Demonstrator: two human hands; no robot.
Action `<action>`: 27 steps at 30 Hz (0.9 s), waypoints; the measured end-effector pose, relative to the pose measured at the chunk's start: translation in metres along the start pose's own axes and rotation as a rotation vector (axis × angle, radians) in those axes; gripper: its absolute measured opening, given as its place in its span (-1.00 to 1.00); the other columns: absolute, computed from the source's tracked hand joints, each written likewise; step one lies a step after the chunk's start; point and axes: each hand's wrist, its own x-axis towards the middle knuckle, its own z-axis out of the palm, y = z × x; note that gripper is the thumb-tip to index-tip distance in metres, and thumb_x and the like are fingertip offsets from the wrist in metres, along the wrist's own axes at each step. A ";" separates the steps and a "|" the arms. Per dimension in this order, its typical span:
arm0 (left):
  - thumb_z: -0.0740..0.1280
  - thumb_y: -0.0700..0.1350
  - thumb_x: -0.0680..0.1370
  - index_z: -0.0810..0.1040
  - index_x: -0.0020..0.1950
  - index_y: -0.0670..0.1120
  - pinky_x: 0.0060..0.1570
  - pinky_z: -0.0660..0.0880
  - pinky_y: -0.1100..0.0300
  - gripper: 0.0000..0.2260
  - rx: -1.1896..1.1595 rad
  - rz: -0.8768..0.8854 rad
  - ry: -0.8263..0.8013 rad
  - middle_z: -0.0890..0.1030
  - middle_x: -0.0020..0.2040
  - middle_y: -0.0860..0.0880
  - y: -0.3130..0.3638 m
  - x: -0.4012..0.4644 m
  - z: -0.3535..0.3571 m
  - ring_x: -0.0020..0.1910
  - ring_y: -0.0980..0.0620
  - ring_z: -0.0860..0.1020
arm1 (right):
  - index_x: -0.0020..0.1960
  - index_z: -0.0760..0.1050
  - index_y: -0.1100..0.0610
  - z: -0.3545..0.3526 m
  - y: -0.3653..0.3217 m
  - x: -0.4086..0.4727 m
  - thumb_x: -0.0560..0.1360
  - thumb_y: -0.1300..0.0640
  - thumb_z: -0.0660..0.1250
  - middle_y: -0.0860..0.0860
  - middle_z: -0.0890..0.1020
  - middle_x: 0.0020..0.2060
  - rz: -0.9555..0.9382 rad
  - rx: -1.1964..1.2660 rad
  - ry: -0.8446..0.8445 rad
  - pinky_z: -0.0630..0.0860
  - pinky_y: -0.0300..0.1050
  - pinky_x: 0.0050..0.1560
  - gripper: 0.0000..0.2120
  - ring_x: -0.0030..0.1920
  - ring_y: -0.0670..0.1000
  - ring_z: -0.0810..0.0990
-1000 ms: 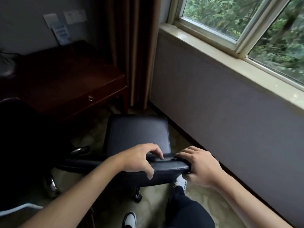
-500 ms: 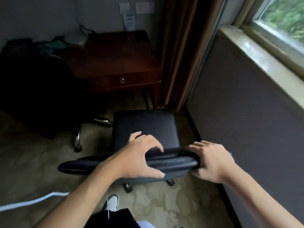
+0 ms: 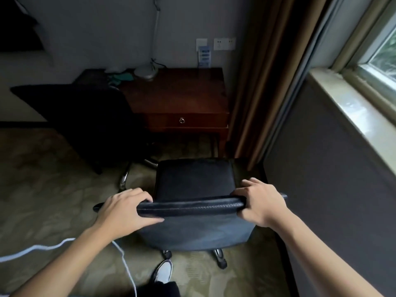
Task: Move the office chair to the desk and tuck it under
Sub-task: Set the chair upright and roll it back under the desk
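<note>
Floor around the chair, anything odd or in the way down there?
Yes: a white cable trails loose across the carpet beside the chair, near its casters and a shoe. It could snag. Both hands, left and right, grip the backrest.

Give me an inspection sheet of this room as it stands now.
Surface: patterned olive carpet.
Job's things: black leather office chair, seat facing the dark red wooden desk, not yet under it.
Clutter: second black chair at the desk's left; lamp base on the desk.
Grippers: left hand and right hand grip the backrest top.
Cables: white cable on the carpet.
Surroundings: brown curtain, window sill, wall sockets.
</note>
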 end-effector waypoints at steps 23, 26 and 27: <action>0.29 0.54 0.22 0.58 -0.23 0.16 -0.35 0.45 0.19 -0.52 -0.005 0.075 -0.017 0.50 -0.29 0.22 -0.126 0.166 -0.020 -0.25 0.23 0.51 | -0.23 0.59 -0.01 -0.018 -0.023 0.172 0.12 -0.09 0.27 -0.10 0.52 -0.39 -0.079 0.099 0.098 0.47 -0.15 -0.43 -0.70 -0.29 0.01 0.56; 0.28 0.55 0.20 0.58 -0.23 0.15 -0.33 0.44 0.18 -0.50 0.007 0.086 -0.031 0.51 -0.29 0.21 -0.141 0.180 -0.025 -0.24 0.24 0.50 | -0.20 0.57 0.01 -0.022 -0.027 0.188 0.16 -0.09 0.27 -0.08 0.55 -0.34 -0.096 0.076 0.054 0.50 -0.10 -0.30 -0.72 -0.23 0.02 0.55; 0.27 0.57 0.20 0.58 -0.23 0.16 -0.33 0.44 0.19 -0.49 0.011 0.086 -0.032 0.50 -0.29 0.22 -0.145 0.180 -0.026 -0.24 0.26 0.50 | -0.22 0.56 0.02 -0.020 -0.031 0.189 0.16 -0.08 0.27 -0.08 0.55 -0.35 -0.111 0.087 0.065 0.49 -0.11 -0.32 -0.73 -0.25 0.03 0.55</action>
